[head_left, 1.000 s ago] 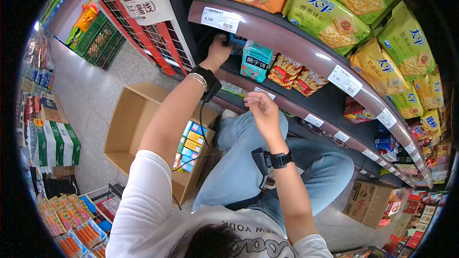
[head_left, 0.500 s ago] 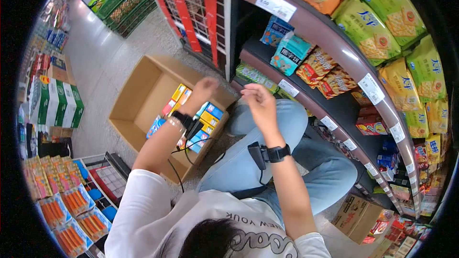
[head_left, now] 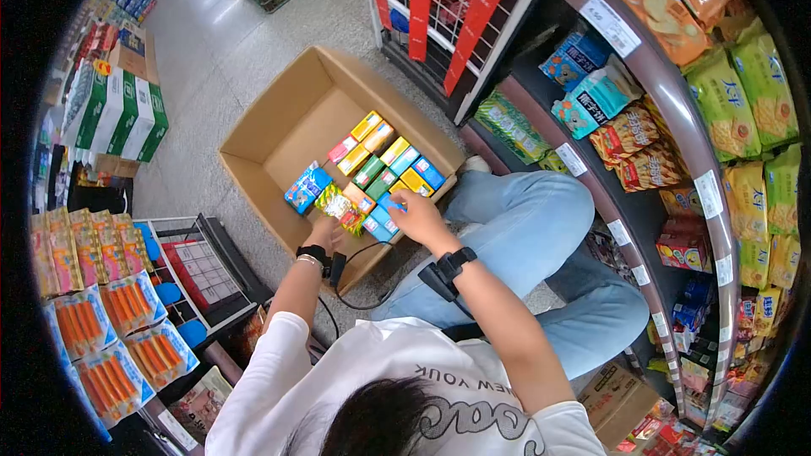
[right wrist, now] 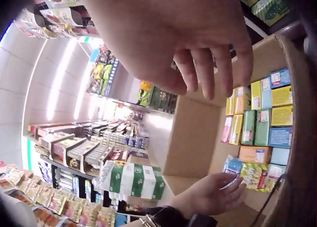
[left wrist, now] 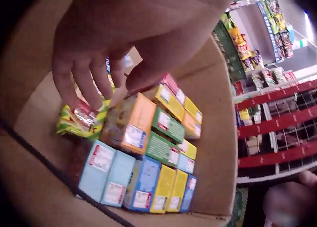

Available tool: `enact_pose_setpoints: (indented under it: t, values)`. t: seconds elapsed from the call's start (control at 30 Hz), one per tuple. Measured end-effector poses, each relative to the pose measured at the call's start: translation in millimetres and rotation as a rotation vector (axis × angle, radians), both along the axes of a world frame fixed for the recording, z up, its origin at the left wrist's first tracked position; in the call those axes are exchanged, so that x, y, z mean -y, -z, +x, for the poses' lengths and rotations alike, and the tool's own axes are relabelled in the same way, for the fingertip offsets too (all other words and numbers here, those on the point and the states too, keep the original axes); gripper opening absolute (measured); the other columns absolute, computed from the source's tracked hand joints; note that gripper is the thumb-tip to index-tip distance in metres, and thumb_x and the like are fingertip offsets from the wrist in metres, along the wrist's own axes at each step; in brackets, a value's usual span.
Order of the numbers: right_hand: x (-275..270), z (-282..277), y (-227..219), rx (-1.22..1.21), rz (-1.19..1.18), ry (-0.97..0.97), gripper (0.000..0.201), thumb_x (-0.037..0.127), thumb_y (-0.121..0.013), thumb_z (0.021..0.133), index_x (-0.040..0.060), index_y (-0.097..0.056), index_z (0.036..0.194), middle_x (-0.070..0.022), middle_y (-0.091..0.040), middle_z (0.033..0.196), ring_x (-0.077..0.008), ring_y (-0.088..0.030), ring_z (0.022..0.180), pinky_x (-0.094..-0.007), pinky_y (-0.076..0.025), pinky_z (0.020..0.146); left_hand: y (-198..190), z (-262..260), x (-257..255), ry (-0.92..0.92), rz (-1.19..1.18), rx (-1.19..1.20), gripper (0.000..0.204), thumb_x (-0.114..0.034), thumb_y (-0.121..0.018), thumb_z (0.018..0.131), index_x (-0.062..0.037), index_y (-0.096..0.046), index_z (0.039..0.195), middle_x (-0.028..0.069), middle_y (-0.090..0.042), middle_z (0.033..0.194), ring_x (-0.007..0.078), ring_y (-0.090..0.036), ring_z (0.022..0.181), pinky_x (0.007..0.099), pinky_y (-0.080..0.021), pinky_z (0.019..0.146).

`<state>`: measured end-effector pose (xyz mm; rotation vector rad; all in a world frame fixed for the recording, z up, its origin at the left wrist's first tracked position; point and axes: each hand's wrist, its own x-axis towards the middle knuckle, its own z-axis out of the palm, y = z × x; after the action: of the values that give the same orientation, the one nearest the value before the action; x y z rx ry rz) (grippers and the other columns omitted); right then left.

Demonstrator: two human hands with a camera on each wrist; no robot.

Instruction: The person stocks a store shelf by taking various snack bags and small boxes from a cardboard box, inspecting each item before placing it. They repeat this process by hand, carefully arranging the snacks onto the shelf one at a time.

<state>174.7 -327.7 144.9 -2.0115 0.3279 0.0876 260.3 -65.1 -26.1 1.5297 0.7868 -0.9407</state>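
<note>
In the head view a cardboard box (head_left: 279, 110) holds rows of small coloured cartons (head_left: 369, 171), a blue packet (head_left: 307, 187) and a yellow-green packet (head_left: 340, 208). My left hand (head_left: 324, 235) is at the near side of the yellow-green packet. The left wrist view has the fingers of that hand (left wrist: 106, 64) spread and slightly bent over the packet (left wrist: 81, 119), the tips at its surface; whether they press on it I cannot tell. Above the near cartons is my right hand (head_left: 416, 218), its fingers loosely bent and holding nothing in the right wrist view (right wrist: 198, 54).
Shelves with snack bags (head_left: 596, 101) curve along the right. A wire rack with red strips (head_left: 420, 4) stands beyond the box. Sausage packs (head_left: 114, 384) and green-white cartons (head_left: 118, 114) are at the left. A black cable (head_left: 359, 251) crosses the box's near edge.
My left hand has come from the shelf down into the box, beside the yellow-green packet. My right hand has moved from beside the shelf to over the cartons. The head view has turned toward the box.
</note>
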Motion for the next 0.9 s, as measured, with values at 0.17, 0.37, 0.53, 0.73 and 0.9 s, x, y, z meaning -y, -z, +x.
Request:
enact_pose_setpoints:
  t: [0.17,0.37,0.53,0.73,0.9]
  values:
    - [9,6,42,-0.301,-0.085,-0.086,0.044,0.037,-0.064,0.077,0.0016,-0.061,0.103,-0.0185,-0.063,0.102,-0.0325,-0.060,0.097,-0.0380,-0.046,0.084,32,-19,-32,0.091,-0.021,-0.096,0.037,-0.029,-0.053,0.085,-0.0031,-0.050,0.112,0.0102,-0.053,0.109,0.0241,-0.053,0.093,0.0373,-0.044,0.076]
    - [18,19,36,-0.528,-0.177,-0.226,0.051,0.039,-0.057,0.075,-0.0045,-0.061,0.101,-0.0264,-0.059,0.107,-0.0397,-0.056,0.101,-0.0430,-0.044,0.087,19,-42,-32,0.114,-0.061,-0.115,0.032,-0.032,-0.061,0.081,-0.0059,-0.055,0.099,0.0076,-0.058,0.089,0.0192,-0.051,0.071,0.0353,-0.042,0.058]
    - [20,20,58,-0.558,-0.276,-0.239,0.052,0.041,-0.060,0.078,-0.0006,-0.060,0.108,-0.0218,-0.061,0.107,-0.0344,-0.058,0.102,-0.0382,-0.045,0.087,34,-31,-30,0.125,-0.010,-0.091,0.038,-0.031,-0.052,0.085,-0.0056,-0.052,0.114,0.0119,-0.054,0.107,0.0223,-0.052,0.083,0.0349,-0.045,0.065]
    - [32,10,65,-0.348,-0.013,0.085,0.032,0.030,-0.060,0.077,0.0019,-0.067,0.090,-0.0179,-0.066,0.089,-0.0316,-0.062,0.088,-0.0370,-0.047,0.079,123,6,-61,-0.051,-0.002,-0.068,0.038,-0.033,-0.053,0.085,-0.0104,-0.051,0.115,0.0092,-0.052,0.104,0.0241,-0.051,0.082,0.0399,-0.044,0.064]
    - [27,15,67,-0.297,0.120,0.196,0.029,0.025,-0.060,0.081,-0.0005,-0.064,0.094,-0.0124,-0.066,0.093,-0.0214,-0.062,0.088,-0.0317,-0.046,0.080,84,12,-23,-0.020,0.084,-0.079,0.038,-0.036,-0.052,0.084,-0.0112,-0.051,0.113,0.0052,-0.051,0.097,0.0200,-0.052,0.074,0.0391,-0.042,0.061]
